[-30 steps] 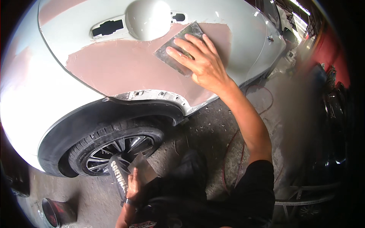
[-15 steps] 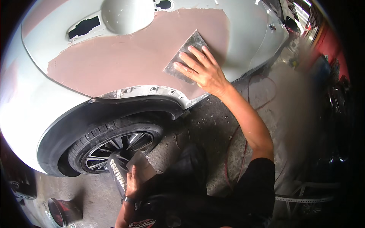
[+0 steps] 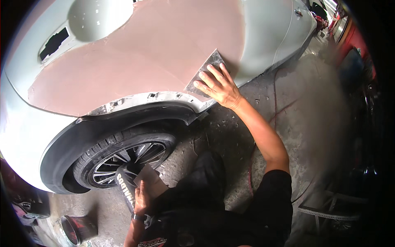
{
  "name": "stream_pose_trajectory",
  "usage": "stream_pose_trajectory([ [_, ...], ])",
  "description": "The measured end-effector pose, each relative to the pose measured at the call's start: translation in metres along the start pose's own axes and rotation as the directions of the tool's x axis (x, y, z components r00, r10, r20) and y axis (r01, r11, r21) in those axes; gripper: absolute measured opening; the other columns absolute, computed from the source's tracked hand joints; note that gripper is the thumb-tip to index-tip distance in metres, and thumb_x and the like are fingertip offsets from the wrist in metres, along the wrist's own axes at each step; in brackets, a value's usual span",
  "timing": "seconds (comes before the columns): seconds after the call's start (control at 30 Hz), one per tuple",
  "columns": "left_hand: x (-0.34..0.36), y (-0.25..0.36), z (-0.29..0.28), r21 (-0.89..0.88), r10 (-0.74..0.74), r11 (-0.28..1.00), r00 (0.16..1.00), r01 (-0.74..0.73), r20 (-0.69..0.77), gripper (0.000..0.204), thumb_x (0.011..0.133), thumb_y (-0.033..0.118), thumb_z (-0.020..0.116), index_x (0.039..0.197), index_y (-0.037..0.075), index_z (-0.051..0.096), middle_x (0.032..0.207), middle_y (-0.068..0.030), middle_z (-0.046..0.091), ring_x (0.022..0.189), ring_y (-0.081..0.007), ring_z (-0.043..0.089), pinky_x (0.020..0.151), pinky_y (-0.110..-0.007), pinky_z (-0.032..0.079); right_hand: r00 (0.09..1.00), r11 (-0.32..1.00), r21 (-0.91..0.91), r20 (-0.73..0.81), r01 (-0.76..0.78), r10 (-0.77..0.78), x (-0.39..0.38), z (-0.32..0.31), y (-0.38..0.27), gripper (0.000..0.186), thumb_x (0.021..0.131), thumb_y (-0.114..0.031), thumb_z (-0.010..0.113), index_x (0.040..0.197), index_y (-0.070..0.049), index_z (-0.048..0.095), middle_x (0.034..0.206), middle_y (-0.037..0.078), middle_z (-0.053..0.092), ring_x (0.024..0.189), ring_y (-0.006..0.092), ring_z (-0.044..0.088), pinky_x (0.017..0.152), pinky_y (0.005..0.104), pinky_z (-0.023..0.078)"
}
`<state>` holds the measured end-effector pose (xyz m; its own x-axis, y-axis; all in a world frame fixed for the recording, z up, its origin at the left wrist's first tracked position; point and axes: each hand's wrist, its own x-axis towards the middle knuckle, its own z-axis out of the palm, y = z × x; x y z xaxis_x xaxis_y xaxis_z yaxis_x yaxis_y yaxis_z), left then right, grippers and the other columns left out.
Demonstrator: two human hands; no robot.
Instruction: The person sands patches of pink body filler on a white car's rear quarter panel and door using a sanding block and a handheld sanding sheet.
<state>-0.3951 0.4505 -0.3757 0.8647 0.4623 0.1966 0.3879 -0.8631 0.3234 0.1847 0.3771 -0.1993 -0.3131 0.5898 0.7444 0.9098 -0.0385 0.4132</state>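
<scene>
Pinkish-tan filler [image 3: 156, 57] covers a broad patch of the pale car's rear side panel. Against its lower right part lies a flat grey metal filler spreader [image 3: 204, 74]. My right hand [image 3: 224, 89] holds this spreader, fingers spread over its upper face and the thumb hidden. Low, by my leg and in front of the wheel, my left hand [image 3: 142, 199] holds a flat greyish-brown plate [image 3: 153, 183]. Part of that plate sits behind the fingers.
The wheel arch [image 3: 140, 113] and tire [image 3: 98, 152] lie below the filler. A dark bucket [image 3: 73, 230] stands on the floor at lower left. A red hose [image 3: 252, 168] runs across the concrete floor to the right, near a perforated metal frame [image 3: 329, 215].
My right hand and the spreader have moved down across the filler toward the wheel arch. The view has shifted a little; my left hand stays by my leg with the plate.
</scene>
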Motion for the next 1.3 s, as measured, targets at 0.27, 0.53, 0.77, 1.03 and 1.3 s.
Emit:
stream_pose_trajectory([
  [0.27,-0.001,-0.002,-0.007,0.015,-0.194,0.981,0.971,0.193,0.139,0.082,0.081,-0.006,0.054,0.156,-0.008,0.022,0.116,-0.0256,0.06,0.094,-0.0406,0.053,0.088,-0.049,0.047,1.0,1.0,0.0,-0.01,-0.004,0.004,-0.046,0.03,-0.001,0.049,0.095,-0.017,0.059,0.143,-0.028,0.059,0.157,0.003,0.039,0.144,0.0343,0.04,0.119,0.0632,0.032],
  [0.53,0.001,0.002,-0.01,0.076,-0.025,0.997,1.0,0.023,0.019,0.079,0.082,-0.008,0.051,0.155,-0.009,0.025,0.113,-0.0255,0.061,0.09,-0.0401,0.054,0.085,-0.048,0.048,0.999,1.0,-0.019,0.048,-0.006,0.007,-0.089,0.054,0.0,0.052,0.093,-0.026,0.064,0.144,-0.028,0.058,0.156,0.003,0.037,0.146,0.0337,0.037,0.116,0.0672,0.033],
  [0.77,0.0,0.007,-0.015,0.042,-0.117,0.993,0.99,0.114,0.083,0.079,0.08,-0.01,0.05,0.155,-0.011,0.025,0.122,-0.0287,0.06,0.09,-0.0408,0.055,0.085,-0.05,0.049,0.997,1.0,0.002,0.073,-0.028,0.028,-0.117,0.063,-0.004,0.054,0.091,-0.025,0.066,0.144,-0.029,0.057,0.157,0.003,0.036,0.147,0.0334,0.034,0.115,0.0676,0.034],
  [1.03,0.0,-0.001,-0.013,0.041,-0.054,0.998,0.996,0.051,0.078,0.074,0.082,-0.007,0.046,0.153,-0.013,0.025,0.141,-0.0331,0.05,0.101,-0.0449,0.054,0.094,-0.052,0.046,0.922,0.991,0.027,0.371,-0.128,0.109,-0.137,0.047,-0.014,0.058,0.088,-0.017,0.065,0.144,-0.022,0.055,0.153,0.007,0.042,0.146,0.0348,0.035,0.119,0.066,0.027],
  [1.3,0.01,-0.016,0.033,-0.827,-0.501,0.446,0.861,0.341,0.085,0.057,0.095,0.023,0.052,0.147,0.0,0.043,0.123,-0.0152,0.063,0.105,-0.0296,0.059,0.094,-0.042,0.048,0.711,0.672,0.266,0.416,-0.691,0.567,-0.104,-0.029,-0.07,0.062,0.081,0.006,0.056,0.14,-0.008,0.057,0.134,0.017,0.058,0.119,0.0347,0.059,0.105,0.0447,0.048],
])
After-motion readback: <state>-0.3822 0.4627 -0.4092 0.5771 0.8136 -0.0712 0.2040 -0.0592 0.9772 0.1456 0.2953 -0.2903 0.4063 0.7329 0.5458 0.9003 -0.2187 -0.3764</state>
